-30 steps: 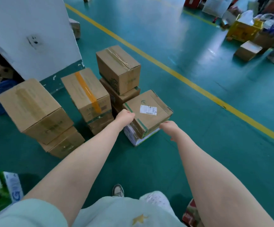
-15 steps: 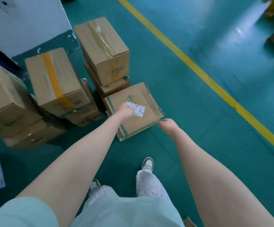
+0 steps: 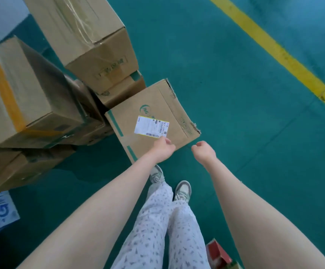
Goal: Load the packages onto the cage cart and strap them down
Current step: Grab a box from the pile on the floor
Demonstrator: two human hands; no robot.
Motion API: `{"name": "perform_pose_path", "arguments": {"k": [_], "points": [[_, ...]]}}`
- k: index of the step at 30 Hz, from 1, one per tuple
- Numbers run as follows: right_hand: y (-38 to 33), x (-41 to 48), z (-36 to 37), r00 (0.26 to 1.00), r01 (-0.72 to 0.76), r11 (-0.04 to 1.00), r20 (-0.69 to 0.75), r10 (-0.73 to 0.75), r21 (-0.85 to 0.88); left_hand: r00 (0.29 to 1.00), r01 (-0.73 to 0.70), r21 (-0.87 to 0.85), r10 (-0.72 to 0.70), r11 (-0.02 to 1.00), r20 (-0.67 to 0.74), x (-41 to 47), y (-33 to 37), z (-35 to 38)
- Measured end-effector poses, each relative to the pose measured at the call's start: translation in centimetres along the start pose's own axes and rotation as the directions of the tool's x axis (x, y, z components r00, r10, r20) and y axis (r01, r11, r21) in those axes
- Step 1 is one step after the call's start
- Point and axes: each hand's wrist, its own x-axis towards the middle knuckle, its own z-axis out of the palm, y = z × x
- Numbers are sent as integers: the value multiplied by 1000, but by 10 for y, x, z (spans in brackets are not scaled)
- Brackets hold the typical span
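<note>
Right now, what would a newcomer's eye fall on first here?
The box with the white label sits dead centre, the left hand at its near edge and the right hand just off its corner. Stacked boxes crowd the left; a yellow line crosses top right.

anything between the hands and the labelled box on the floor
Nothing visible. The left hand is over the near edge of the labelled box, and the right hand hangs just off its near right corner above the floor. The stacked boxes stand behind and left of it, out of the way.
</note>
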Motion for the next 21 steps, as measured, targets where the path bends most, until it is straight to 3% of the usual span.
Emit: {"name": "perform_pose_path", "arguments": {"k": [7, 10, 13, 16, 21], "points": [[-7, 104, 9, 984, -122, 939, -82, 156, 322, 995, -38, 150, 51, 988, -86, 116, 32, -20], [-10, 134, 15, 957, -206, 887, -105, 272, 414, 962, -56, 238, 116, 970, -247, 158, 50, -32], [-16, 148, 23, 945, -275, 858, -43, 324, 435, 880, -72, 441, 265, 895, -394, 188, 64, -47], [-19, 154, 30, 939, -277, 843, -54, 338, 462, 861, -113, 526, 347, 843, -372, 217, 78, -62], [-22, 165, 34, 916, -312, 773, -40, 398, 552, 937, -66, 565, 246, 822, -249, 248, 87, -79]]}}
